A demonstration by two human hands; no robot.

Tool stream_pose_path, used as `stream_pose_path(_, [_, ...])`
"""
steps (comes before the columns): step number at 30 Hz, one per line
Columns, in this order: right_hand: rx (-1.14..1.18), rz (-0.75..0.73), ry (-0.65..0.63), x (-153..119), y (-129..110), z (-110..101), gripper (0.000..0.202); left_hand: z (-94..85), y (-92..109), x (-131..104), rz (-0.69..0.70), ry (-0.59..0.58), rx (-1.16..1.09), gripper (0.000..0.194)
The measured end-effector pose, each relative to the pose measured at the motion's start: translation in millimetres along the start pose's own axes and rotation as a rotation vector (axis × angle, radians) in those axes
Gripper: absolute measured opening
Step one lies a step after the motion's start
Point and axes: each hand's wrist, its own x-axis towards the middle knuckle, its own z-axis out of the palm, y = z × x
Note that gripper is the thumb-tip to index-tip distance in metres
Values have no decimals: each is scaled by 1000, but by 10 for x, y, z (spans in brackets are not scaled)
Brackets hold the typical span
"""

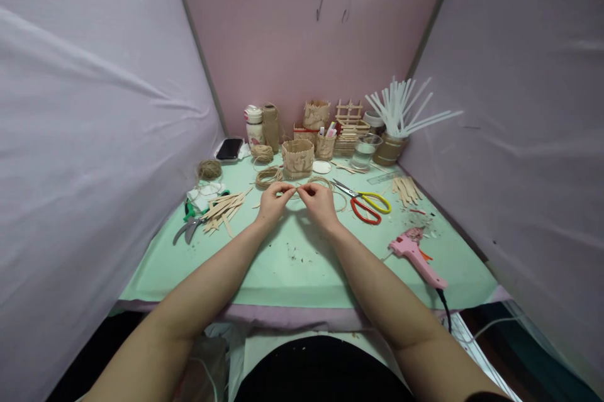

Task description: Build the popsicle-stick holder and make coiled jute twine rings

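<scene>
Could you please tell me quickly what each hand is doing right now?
Left hand: closed in a pinch, apparently holding thin twine.
Right hand: closed in a pinch beside it, apparently on the same twine.

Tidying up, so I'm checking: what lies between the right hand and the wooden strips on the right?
In the head view, the scissors lie between the right hand and the wooden strips, with a thin curve of twine nearer the hand.
</scene>
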Motion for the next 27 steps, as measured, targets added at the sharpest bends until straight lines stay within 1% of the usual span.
stream_pose_path(2, [4, 9, -11, 2, 0, -8, 17, -20, 57, -13, 26, -15, 27, 15])
stream_pose_path(4, [-3, 6, -15, 4, 3, -9, 15, -27, 101, -27, 16, -26, 29, 14])
stream_pose_path(6, [-23, -16, -8, 1, 4, -1, 13, -13, 124, -36, -20, -20, 10, 13])
stream_pose_path(7, [-37, -36, 1, -4, 1, 5, 12, 1, 127, -38, -61, -8, -22, 13])
stream_pose_path(8, [-53, -62, 12, -11, -4, 13, 12, 18, 128, -37, -131, 7, -79, 12])
stream_pose_path(9, [-71, -93, 25, -22, -11, 22, 11, 36, 126, -32, -230, 20, -163, 12])
stream_pose_path(11, [-104, -161, 44, -48, -31, 39, 12, 60, 126, -14, -493, 15, -381, 11])
stream_pose_path(13, [-120, -230, 40, -74, -52, 50, 12, 58, 137, 10, -734, -36, -585, 13])
stream_pose_path(14, [-115, -256, 32, -83, -60, 53, 11, 48, 146, 20, -810, -71, -656, 13])
stream_pose_path(15, [-100, -270, 29, -89, -67, 55, 12, 34, 154, 27, -850, -102, -701, 13])
stream_pose_path(16, [-74, -269, 27, -89, -70, 55, 12, 19, 161, 31, -854, -123, -721, 12])
stream_pose_path(17, [-37, -250, 28, -86, -70, 54, 12, 4, 164, 31, -825, -132, -714, 13])
stream_pose_path(18, [6, -215, 28, -77, -67, 53, 12, -7, 160, 28, -769, -128, -679, 15])
stream_pose_path(20, [93, -108, 9, -51, -54, 49, 13, -21, 133, 19, -597, -89, -535, 21])
stream_pose_path(22, [154, -3, -37, -20, -35, 45, 16, -24, 87, 15, -406, -44, -349, 28])
stream_pose_path(24, [184, 61, -75, 6, -20, 37, 21, -24, 39, 18, -279, -25, -208, 30])
stream_pose_path(25, [191, 75, -85, 14, -16, 33, 22, -25, 20, 23, -252, -33, -173, 30])
stream_pose_path(27, [196, 83, -94, 22, -13, 24, 24, -26, -1, 32, -252, -69, -168, 30])
